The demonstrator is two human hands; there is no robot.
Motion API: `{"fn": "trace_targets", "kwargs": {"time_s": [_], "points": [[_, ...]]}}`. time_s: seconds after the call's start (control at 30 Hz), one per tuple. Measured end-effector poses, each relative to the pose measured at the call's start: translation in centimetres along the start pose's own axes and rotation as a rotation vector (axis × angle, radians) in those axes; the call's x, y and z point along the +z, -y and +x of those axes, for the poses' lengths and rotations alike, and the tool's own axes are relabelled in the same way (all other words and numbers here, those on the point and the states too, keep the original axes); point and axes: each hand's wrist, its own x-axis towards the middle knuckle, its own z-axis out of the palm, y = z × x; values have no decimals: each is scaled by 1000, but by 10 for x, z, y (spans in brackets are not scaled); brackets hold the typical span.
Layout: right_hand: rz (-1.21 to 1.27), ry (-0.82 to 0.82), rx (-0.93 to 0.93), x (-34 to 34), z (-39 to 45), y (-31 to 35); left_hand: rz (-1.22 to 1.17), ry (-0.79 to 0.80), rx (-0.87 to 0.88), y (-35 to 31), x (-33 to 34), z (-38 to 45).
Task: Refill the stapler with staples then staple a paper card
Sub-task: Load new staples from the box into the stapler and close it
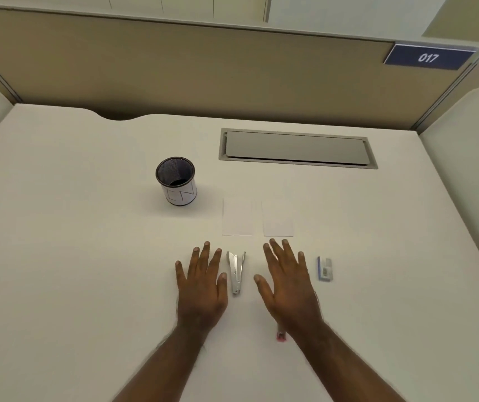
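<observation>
Bare and empty, my left hand (202, 285) lies palm down over the white desk (73, 271) with its fingers spread; whether the palm touches the surface I cannot tell. My right hand (286, 282) is posed the same way, fingers fanned and holding nothing. Between the two hands lies one metal stapler (236, 271), swung open into a narrow V, its hinge end toward me and its two arms pointing away; my left thumb is just beside it, my right thumb a little apart from it. Partly hidden under my right wrist is one small pink-red object (281, 335); too little of it shows to say what it is. To the right of my right hand, near but not touching, lies one small staple box (324, 269) with a blue edge and a printed label. Just beyond my fingertips lie two white paper cards (237, 217), side by side with a narrow gap between them; the second card (277, 219) is on the right. Farther off to the left stands one upright mesh pen cup (176, 180), dark inside, wrapped in a white band with thin line markings. At the back right of the desk is one closed grey cable hatch (296, 147). Behind it rises a beige partition (174, 68) bearing one blue plate (428, 57) marked 017.
</observation>
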Motion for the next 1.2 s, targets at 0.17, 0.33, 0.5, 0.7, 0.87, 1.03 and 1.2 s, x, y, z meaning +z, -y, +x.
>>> {"fn": "trace_targets", "kwargs": {"time_s": [0.17,0.33,0.5,0.7,0.87,1.03,1.2], "points": [[33,-50,114,-19,-33,-46,-89,-6,107,-38,3,-17],[20,-10,228,-17,-57,-83,-118,39,214,-79,9,-17],[-6,74,321,-6,-64,-111,-73,91,303,-123,21,-4],[-11,43,334,-12,-42,-117,66,209,420,-169,30,10],[-27,3,350,-18,-28,-112,74,336,370,-189,25,22],[273,-49,461,-20,-18,-111,-86,381,337,-193,26,33],[523,-225,468,-32,-17,-106,-763,333,-87,-195,18,46]]}}
